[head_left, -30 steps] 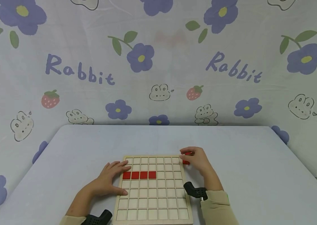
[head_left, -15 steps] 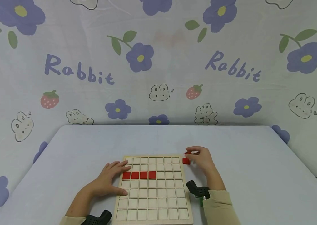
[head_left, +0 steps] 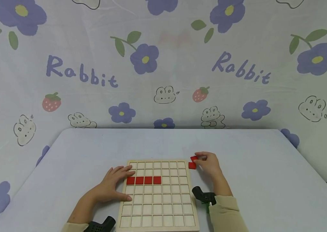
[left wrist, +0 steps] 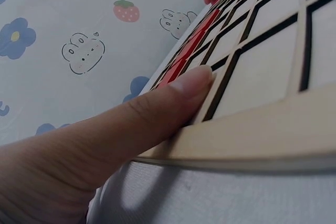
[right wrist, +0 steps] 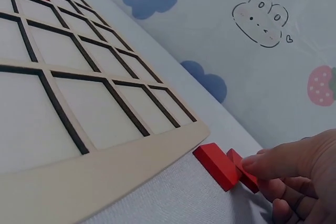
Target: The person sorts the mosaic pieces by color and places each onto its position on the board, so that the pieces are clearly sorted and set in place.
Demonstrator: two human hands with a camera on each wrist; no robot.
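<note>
A wooden grid board (head_left: 157,199) lies on the table with several red square tiles (head_left: 148,180) in a row of its cells, running from the left side. My left hand (head_left: 112,183) is spread over the board's left edge, thumb (left wrist: 191,83) and fingertips resting on the frame and outer cells. Off the far right corner, my right hand (head_left: 208,163) pinches a red tile (head_left: 193,158) between thumb and fingers. In the right wrist view, the pinched tile (right wrist: 236,160) is tilted, close beside another red tile (right wrist: 216,166) lying flat at the corner.
The white table (head_left: 93,145) extends around the board on both sides and behind. A fabric backdrop (head_left: 163,74) with flowers and rabbits hangs behind the table. Black wrist cameras (head_left: 204,196) sit at both wrists.
My right hand has shifted slightly right, uncovering the flat red tile by the board's corner. The tile at its fingertips has turned and shows more of its face. The left hand stays put.
</note>
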